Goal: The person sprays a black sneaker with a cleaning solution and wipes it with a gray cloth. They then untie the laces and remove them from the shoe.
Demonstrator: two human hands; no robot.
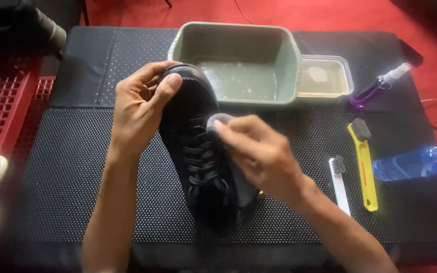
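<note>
Left hand [140, 103] grips the black shoe's [198, 151] toe — right hand [259, 156] presses a grey cloth [238, 177] against it.

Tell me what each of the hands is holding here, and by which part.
The left hand grips the black shoe at its toe end. The right hand presses a grey cloth against the shoe's side near the laces, bunched under its fingers.

Light comes from above and ahead of me, fairly bright on the red floor [330, 12] and soft on my forearms. The dark mat [77, 167] and black shoe [198, 151] swallow detail. My right hand [259, 151] looks slightly motion-blurred. The water in the basin [238, 76] shows pale glare. Corners darken, and the white objects at the left edge are out of focus.
</note>
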